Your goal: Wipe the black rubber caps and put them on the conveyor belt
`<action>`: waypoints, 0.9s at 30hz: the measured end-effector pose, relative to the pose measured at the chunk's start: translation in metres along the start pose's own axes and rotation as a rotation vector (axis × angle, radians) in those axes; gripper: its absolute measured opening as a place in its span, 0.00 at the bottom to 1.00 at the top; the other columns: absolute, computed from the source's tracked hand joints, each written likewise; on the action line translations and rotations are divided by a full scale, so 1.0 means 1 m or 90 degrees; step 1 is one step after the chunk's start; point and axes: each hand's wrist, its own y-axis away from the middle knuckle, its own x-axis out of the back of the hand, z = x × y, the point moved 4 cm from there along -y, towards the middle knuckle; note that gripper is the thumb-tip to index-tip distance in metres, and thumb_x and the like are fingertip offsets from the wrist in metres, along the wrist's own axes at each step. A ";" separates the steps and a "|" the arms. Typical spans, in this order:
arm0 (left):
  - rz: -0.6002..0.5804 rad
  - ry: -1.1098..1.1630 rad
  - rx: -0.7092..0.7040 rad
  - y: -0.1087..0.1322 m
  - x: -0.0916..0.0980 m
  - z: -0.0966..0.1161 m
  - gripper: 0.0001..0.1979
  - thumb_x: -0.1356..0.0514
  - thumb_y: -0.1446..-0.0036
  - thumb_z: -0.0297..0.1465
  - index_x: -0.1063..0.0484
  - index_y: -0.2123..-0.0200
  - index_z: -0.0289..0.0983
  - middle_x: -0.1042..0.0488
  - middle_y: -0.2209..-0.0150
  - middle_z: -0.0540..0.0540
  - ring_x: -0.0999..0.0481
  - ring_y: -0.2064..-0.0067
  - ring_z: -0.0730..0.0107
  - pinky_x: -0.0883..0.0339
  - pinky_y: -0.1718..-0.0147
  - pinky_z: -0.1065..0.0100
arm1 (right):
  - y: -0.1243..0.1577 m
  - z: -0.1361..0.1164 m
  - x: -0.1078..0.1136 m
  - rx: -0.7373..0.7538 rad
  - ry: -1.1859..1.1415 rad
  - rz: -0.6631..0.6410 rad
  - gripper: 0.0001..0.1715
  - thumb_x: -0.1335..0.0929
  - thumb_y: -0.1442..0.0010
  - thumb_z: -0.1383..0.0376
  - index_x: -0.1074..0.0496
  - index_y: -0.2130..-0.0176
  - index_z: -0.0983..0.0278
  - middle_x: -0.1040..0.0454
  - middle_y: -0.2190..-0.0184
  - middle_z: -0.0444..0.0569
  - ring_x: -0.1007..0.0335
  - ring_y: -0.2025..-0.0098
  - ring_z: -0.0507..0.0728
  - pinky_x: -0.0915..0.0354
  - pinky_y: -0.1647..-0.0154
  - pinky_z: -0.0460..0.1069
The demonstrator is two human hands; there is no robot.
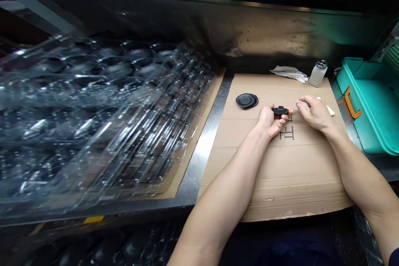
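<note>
Over the cardboard sheet (pixel 249 162), my left hand (pixel 272 122) is closed around a black plastic part (pixel 280 110), held nearly edge-on with a small tab at its top. A short way to the right, my right hand (pixel 316 112) pinches a small white piece (pixel 302 104), whose kind I cannot make out. Partly behind that hand lies a pale flat block (pixel 327 107). Another black plastic part (pixel 246 100), rounded and apparently doubled, rests on the cardboard to the left of my hands.
Stacked clear plastic trays (pixel 124 124) with dark parts fill the left side, blurred. White gloves (pixel 289 73) and a bottle with a metal top (pixel 318 73) stand at the back. A teal bin (pixel 368 133) with an orange handle (pixel 352 103) is at right.
</note>
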 end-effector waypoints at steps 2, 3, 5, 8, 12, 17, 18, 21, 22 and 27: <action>0.012 -0.046 -0.029 -0.002 -0.001 -0.003 0.27 0.63 0.25 0.39 0.31 0.54 0.28 0.27 0.75 0.40 0.39 0.85 0.77 0.50 0.90 0.79 | 0.001 -0.006 0.000 0.017 -0.008 -0.015 0.14 0.34 0.32 0.60 0.20 0.55 0.62 0.16 0.58 0.52 0.21 0.56 0.61 0.33 0.50 0.52; 0.022 -0.080 -0.050 -0.004 -0.002 -0.005 0.27 0.63 0.25 0.40 0.31 0.55 0.29 0.27 0.76 0.41 0.39 0.85 0.76 0.50 0.90 0.78 | 0.001 -0.009 -0.001 0.027 -0.012 -0.020 0.13 0.34 0.32 0.60 0.21 0.56 0.62 0.16 0.59 0.52 0.22 0.57 0.60 0.33 0.51 0.52; 0.046 -0.155 -0.094 -0.005 -0.004 -0.009 0.25 0.62 0.25 0.40 0.31 0.58 0.31 0.28 0.79 0.44 0.38 0.86 0.74 0.50 0.90 0.76 | 0.002 -0.014 -0.003 0.048 -0.013 -0.033 0.12 0.34 0.32 0.61 0.21 0.57 0.63 0.17 0.59 0.52 0.22 0.57 0.60 0.34 0.53 0.51; 0.065 -0.243 -0.140 -0.005 -0.008 -0.017 0.23 0.59 0.24 0.40 0.32 0.63 0.34 0.31 0.81 0.47 0.36 0.87 0.72 0.48 0.90 0.74 | 0.003 -0.015 -0.010 0.062 0.015 -0.071 0.12 0.35 0.31 0.62 0.22 0.57 0.64 0.18 0.58 0.54 0.23 0.56 0.60 0.35 0.55 0.51; 0.057 -0.304 -0.165 -0.003 -0.010 -0.022 0.24 0.60 0.24 0.40 0.32 0.66 0.35 0.31 0.82 0.48 0.36 0.87 0.73 0.46 0.90 0.74 | 0.004 -0.013 -0.015 0.057 0.051 -0.114 0.13 0.36 0.30 0.63 0.23 0.55 0.64 0.19 0.57 0.55 0.24 0.56 0.61 0.37 0.55 0.52; 0.070 -0.367 -0.215 -0.013 0.000 -0.025 0.26 0.57 0.24 0.45 0.33 0.69 0.37 0.32 0.84 0.49 0.34 0.87 0.73 0.44 0.89 0.75 | 0.003 -0.015 -0.015 0.038 0.111 -0.153 0.13 0.37 0.29 0.64 0.24 0.54 0.65 0.19 0.56 0.56 0.25 0.56 0.61 0.38 0.55 0.52; 0.073 -0.388 -0.229 -0.015 0.001 -0.026 0.27 0.57 0.24 0.45 0.33 0.70 0.37 0.32 0.84 0.49 0.34 0.87 0.73 0.44 0.89 0.74 | 0.003 -0.016 -0.016 0.037 0.123 -0.164 0.13 0.37 0.29 0.65 0.24 0.54 0.65 0.20 0.56 0.56 0.25 0.55 0.61 0.38 0.55 0.52; 0.082 -0.436 -0.261 -0.021 0.005 -0.027 0.28 0.57 0.25 0.46 0.33 0.72 0.37 0.33 0.85 0.49 0.35 0.88 0.72 0.44 0.89 0.73 | 0.003 -0.016 -0.019 0.047 0.151 -0.188 0.13 0.38 0.29 0.65 0.25 0.53 0.65 0.20 0.55 0.57 0.26 0.54 0.62 0.38 0.53 0.52; 0.089 -0.441 -0.264 -0.022 0.006 -0.028 0.28 0.57 0.25 0.46 0.33 0.72 0.38 0.33 0.85 0.49 0.35 0.88 0.72 0.45 0.89 0.73 | 0.003 -0.017 -0.020 0.052 0.158 -0.189 0.14 0.38 0.28 0.65 0.26 0.52 0.65 0.21 0.55 0.58 0.26 0.54 0.62 0.38 0.53 0.52; 0.107 -0.408 -0.258 -0.021 0.007 -0.027 0.25 0.54 0.25 0.44 0.31 0.71 0.38 0.33 0.86 0.50 0.35 0.88 0.73 0.46 0.88 0.75 | 0.002 -0.021 -0.023 0.080 0.170 -0.164 0.16 0.40 0.27 0.64 0.27 0.50 0.66 0.21 0.53 0.59 0.26 0.53 0.63 0.36 0.53 0.53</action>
